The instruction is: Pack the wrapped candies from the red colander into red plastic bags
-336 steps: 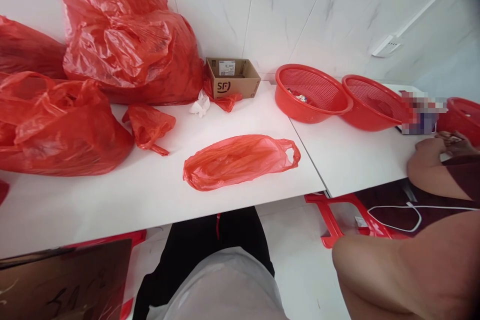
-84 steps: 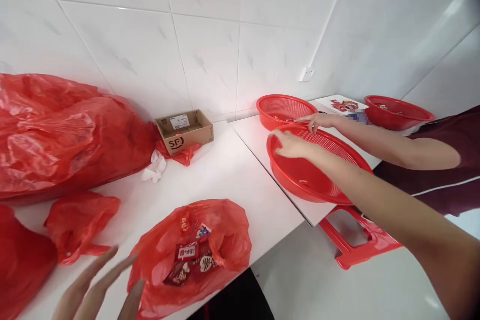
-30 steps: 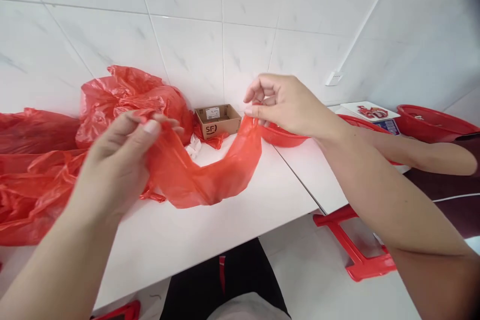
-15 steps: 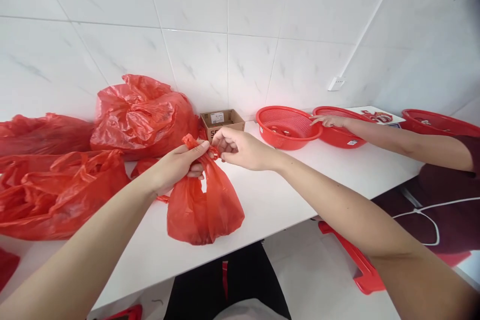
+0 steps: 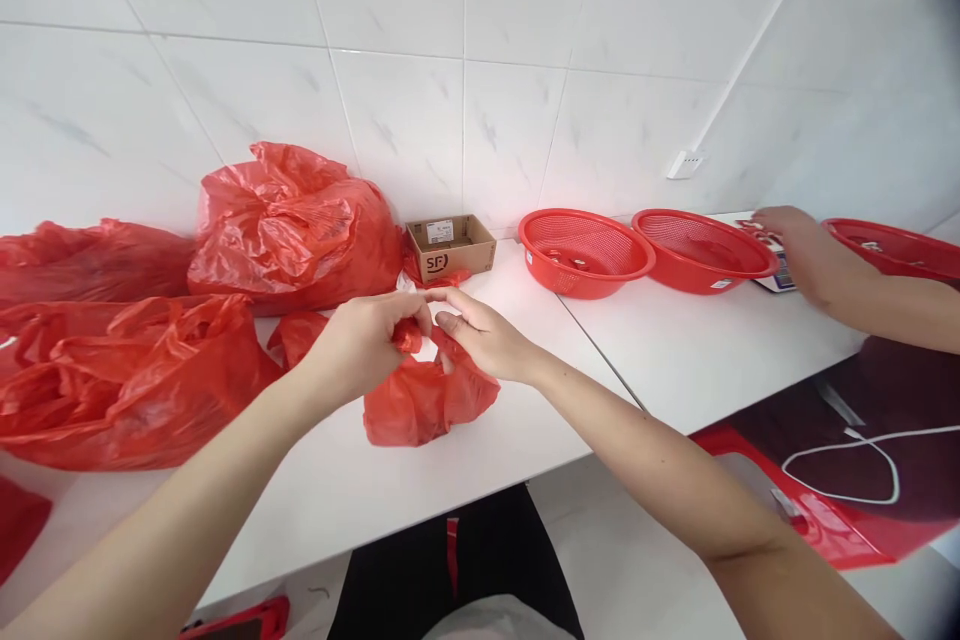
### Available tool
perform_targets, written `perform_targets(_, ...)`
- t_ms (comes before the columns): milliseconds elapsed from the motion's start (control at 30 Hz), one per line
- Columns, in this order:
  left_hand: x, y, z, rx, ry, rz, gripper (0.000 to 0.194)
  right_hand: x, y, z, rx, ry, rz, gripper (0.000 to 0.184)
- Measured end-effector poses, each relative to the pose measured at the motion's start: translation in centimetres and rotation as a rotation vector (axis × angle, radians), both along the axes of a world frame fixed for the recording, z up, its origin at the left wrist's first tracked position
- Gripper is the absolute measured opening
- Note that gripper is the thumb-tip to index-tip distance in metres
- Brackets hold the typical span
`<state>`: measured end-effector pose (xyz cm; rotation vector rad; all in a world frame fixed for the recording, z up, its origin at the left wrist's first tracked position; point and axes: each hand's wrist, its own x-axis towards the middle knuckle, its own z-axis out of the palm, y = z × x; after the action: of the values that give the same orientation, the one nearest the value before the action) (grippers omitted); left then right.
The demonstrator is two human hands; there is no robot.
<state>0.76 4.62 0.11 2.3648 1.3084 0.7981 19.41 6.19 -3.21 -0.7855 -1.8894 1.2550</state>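
A small red plastic bag point(image 5: 420, 410) hangs low over the white table in front of me. My left hand point(image 5: 367, 345) is closed round one gathered part of the bag's top, a bit of red plastic showing by the thumb. My right hand point(image 5: 480, 330) grips the other side of the top, thumb against fingers. The fingertips of both hands meet above the bag, and a gap shows between the two gripped parts. What lies inside the bag cannot be made out.
Large red bags point(image 5: 292, 230) fill the table's left side. An open cardboard box point(image 5: 450, 255) stands by the wall. To its right are red baskets point(image 5: 585, 250) and a scale point(image 5: 780, 270), where a co-worker's hand point(image 5: 787, 220) reaches. A red stool point(image 5: 817, 510) stands below.
The small bag's top has been pulled apart between my hands, and the bag sits a little higher and further right. The co-worker's hand moved from the second basket to the scale.
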Motion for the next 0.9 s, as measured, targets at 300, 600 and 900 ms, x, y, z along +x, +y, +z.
perform_targets(300,-0.6,0.3,-2.4,0.366,0.006,-0.021,0.03,2.1,1.0,0.1,0.187,-0.079,-0.056,0.027)
perform_targets(600,-2.9,-2.9,-4.2,-0.061,0.084,-0.148,0.029,6.9,5.8,-3.8,0.204,-0.609,-0.504,0.025)
perform_targets(900,2.1,0.3,-4.9,-0.876,-0.761,-0.16,0.034,1.5,2.5,1.4,0.309,-0.149,-0.18,0.025)
